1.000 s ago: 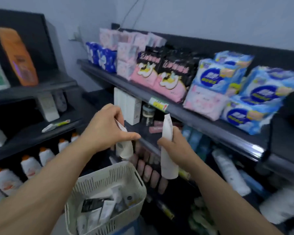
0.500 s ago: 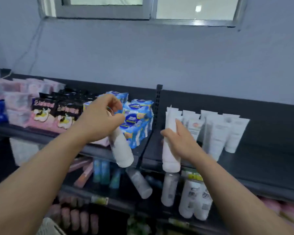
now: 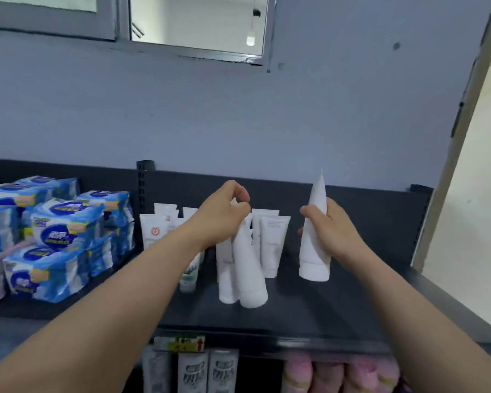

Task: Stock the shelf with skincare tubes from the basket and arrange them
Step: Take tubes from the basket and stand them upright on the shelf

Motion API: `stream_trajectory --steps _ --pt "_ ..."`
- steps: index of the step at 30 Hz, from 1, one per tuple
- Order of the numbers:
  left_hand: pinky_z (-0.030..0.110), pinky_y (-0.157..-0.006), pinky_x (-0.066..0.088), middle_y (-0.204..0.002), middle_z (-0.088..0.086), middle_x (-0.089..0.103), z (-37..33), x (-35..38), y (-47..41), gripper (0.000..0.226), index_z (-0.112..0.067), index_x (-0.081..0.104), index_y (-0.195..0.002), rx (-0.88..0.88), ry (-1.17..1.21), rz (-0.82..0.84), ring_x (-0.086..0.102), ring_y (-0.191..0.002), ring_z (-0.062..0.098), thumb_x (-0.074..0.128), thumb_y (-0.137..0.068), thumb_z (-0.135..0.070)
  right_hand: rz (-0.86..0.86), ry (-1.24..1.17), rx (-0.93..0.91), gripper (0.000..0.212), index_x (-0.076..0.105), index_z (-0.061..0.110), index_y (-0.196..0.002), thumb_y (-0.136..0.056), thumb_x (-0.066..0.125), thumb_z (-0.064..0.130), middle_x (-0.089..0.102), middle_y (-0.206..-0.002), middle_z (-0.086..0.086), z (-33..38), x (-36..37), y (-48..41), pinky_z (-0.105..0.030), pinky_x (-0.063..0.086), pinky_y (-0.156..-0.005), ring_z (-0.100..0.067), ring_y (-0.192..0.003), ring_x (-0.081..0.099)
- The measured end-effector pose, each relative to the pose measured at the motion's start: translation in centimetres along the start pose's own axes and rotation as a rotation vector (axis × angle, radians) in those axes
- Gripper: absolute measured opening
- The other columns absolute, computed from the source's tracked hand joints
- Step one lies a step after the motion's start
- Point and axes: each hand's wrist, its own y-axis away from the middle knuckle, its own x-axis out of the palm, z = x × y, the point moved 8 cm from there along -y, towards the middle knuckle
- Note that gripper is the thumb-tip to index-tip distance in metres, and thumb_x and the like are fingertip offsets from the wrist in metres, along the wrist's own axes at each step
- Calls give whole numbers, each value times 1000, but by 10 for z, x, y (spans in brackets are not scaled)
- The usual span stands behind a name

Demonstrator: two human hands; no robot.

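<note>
- Two arms stretched over the shelf [image 3: 295, 316].
- Left hand [image 3: 224, 215] pinching tilted white tube [image 3: 248, 266] by its crimped end.
- Right hand [image 3: 332, 231] wrapped round upright white tube [image 3: 313, 262], cap down.

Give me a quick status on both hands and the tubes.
Left hand pinches white tube by its top, cap down. Right hand grips second tube, cap near shelf. Standing tubes close behind the left one.
</note>
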Motion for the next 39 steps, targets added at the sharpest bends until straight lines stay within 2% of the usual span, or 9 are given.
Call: stream_trajectory --steps 7,13,17,21,24,26,29,33,39 --pt "20 -57 35 -111 -3 50 -3 96 -60 14 -20 49 -106 -29 -93 141 47 -74 6 45 -92 -19 12 -45 61 21 48 13 -92 -86 54 32 62 -82 -9 -60 -39 -43 -45 54 -72 -27 -76 66" --pt "21 -72 40 -133 -5 38 27 156 -80 18 -23 48 -110 -18 -246 296 50 -100 14 48 -92 -18 22 -14 106 33 51 16 -92 -77 54 45 63 -92 -11 -94 -46 -57 -50 53 -80 -33 -91 65" --pt "22 -89 37 -145 -8 33 39 172 -79 45 -26 39 -134 -22 -275 400 44 -123 12 49 -92 -16 23 -17 116 29 51 16 -96 -83 53 42 64 -87 -7 -107 -47 -62 -47 53 -80 -31 -90 66" --pt "27 -84 45 -141 -5 43 36 162 -80 75 -25 11 -150 -36 -433 435 55 -105 18 55 -89 -20 21 6 107 31 51 12 -91 -89 49 43 64 -79 -3 -114 -46 -64 -44 53 -78 -30 -88 67" --pt "33 -91 46 -129 1 55 36 145 -86 49 -13 46 -133 -33 -613 389 55 -110 22 61 -87 -21 19 26 94 31 50 15 -90 -90 47 46 64 -85 -4 -114 -45 -63 -37 50 -70 -24 -81 64" --pt "33 -83 49 -113 2 61 32 139 -88 32 -11 60 -114 -10 -640 367 59 -98 22 67 -84 -19 19 51 85 29 49 18 -101 -92 46 45 58 -92 3 -113 -45 -62 -28 45 -64 -15 -80 59" --pt "29 -69 47 -96 -1 59 22 139 -92 22 -13 64 -104 16 -650 368 57 -84 19 69 -82 -16 39 72 54 23 45 18 -100 -89 46 38 54 -88 6 -108 -44 -62 -26 43 -60 -14 -76 56" --pt "26 -71 46 -87 -7 54 17 137 -101 24 -14 65 -104 61 -676 352 56 -83 17 71 -82 -16 43 91 13 10 47 12 -89 -88 46 22 52 -83 3 -102 -45 -61 -25 40 -61 -12 -71 51" --pt "29 -80 50 -99 -6 62 32 126 -105 29 -18 65 -109 60 -703 334 57 -91 15 71 -81 -17 69 1 47 14 60 6 -97 -88 54 15 67 -97 -9 -103 -45 -52 -26 48 -66 -15 -78 62"
